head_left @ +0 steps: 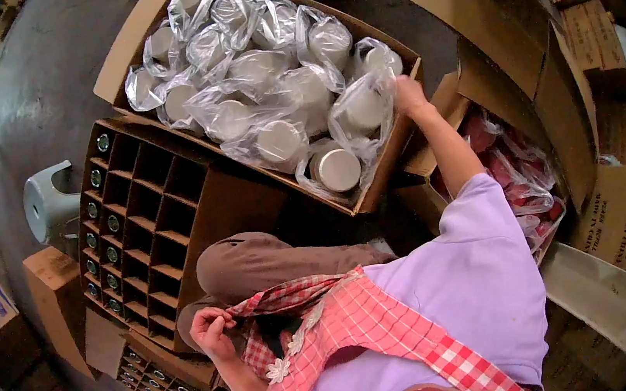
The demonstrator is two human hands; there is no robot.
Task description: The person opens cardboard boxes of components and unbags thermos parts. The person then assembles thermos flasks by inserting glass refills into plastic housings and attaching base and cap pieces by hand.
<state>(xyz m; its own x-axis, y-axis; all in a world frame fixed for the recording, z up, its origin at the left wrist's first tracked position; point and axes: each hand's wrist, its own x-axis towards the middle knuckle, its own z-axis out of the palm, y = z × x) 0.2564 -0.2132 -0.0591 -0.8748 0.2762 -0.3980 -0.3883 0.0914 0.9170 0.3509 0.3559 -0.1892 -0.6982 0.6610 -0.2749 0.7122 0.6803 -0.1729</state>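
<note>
My right hand (409, 94) is closed at the right rim of an open cardboard box (382, 175), its fingers curled over the edge. Beside those fingers lies a clear plastic bag (380, 74). Inside the box stand several pale, round-topped containers (280, 140) wrapped in clear plastic. One silver-lidded container (339, 170) shows bare at the near corner. Near my lap, my left hand (211, 334) is closed with bent fingers at the edge of a red checked apron (294, 295), which it seems to pinch. The fingertips are small in view.
Left of the box, a carton with cardboard dividers (165, 233) holds round-topped items in its left columns. A grey stool (48, 201) stands farther left. On the right, an open carton (461, 68) with raised flaps holds red items in plastic (518, 178). More divided cartons (160, 386) lie lower left.
</note>
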